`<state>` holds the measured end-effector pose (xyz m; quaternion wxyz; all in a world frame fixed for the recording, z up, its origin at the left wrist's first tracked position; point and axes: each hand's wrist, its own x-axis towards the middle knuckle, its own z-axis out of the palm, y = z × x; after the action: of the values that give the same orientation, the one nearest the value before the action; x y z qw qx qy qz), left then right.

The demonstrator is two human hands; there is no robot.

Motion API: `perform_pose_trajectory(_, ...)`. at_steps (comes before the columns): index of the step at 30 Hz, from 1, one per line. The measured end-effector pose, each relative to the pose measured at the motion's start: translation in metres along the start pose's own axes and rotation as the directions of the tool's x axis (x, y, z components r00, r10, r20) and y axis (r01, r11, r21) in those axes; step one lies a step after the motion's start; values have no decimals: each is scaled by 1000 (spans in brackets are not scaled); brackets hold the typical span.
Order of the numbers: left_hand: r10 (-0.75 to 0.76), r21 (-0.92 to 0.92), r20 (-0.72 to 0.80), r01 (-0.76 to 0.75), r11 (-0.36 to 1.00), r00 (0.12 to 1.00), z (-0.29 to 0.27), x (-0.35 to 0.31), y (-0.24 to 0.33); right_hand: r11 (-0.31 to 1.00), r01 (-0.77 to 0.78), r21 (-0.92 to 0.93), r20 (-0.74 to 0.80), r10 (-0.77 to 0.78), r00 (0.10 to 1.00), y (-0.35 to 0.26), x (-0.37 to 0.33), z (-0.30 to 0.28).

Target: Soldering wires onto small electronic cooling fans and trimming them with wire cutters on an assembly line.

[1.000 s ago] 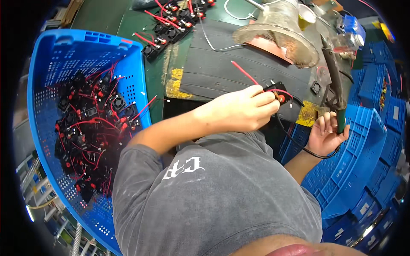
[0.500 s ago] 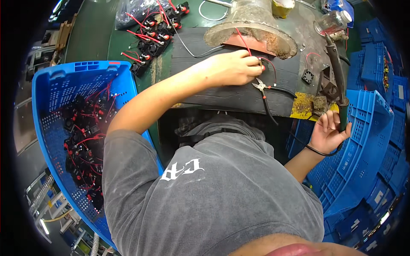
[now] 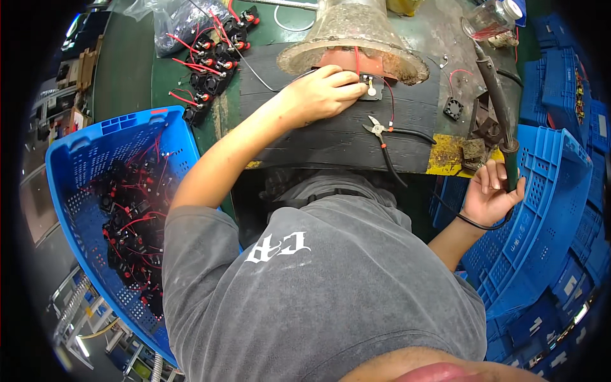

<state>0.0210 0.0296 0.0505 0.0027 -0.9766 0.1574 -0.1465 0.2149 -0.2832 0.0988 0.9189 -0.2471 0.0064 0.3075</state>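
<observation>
Under the flared mouth of a stained metal hood [image 3: 353, 44], my left hand [image 3: 321, 95] is closed on a small black part [image 3: 375, 94] with a pale metal piece on top. A red wire rises from it and a thin one curves down; my fingers hide its left side. At the bench's right edge, my right hand [image 3: 490, 194] grips the green handle of a soldering iron [image 3: 498, 102], its shaft pointing up and away. Diagonal cutters [image 3: 380, 137] with black handles lie below the part, jaws apart, touched by neither hand.
Several black fan units with red wires [image 3: 207, 76] stand at the back left. A blue crate [image 3: 60, 165] at left holds many more. Another blue crate [image 3: 534, 210] stands at right. One small fan [image 3: 453, 109] and a clear jar [image 3: 493, 22] sit on the bench's right side.
My left hand has shifted slightly left along the board, and the black part now shows beside its fingertips. My right hand keeps its hold on the soldering iron. The whole view has shifted slightly.
</observation>
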Motion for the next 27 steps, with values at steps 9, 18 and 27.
perform_pose_trajectory(9, -35, 92, 13, 34, 995, 999, -8, -1, 5, 999, -23, -32, -35, 22, 999, -3, -1, 5)
perform_pose_trajectory(18, -422, -85, -23, 418, 904, 907, -6, 7, 36, 998, 37, -44, -75, -40, 996, -14, -15, -8)
perform_pose_trajectory(27, -533, -280, -268, 464, 840, 803, 1, 38, 22, 998, 56, -39, -29, -57, 998, -8, -20, -6)
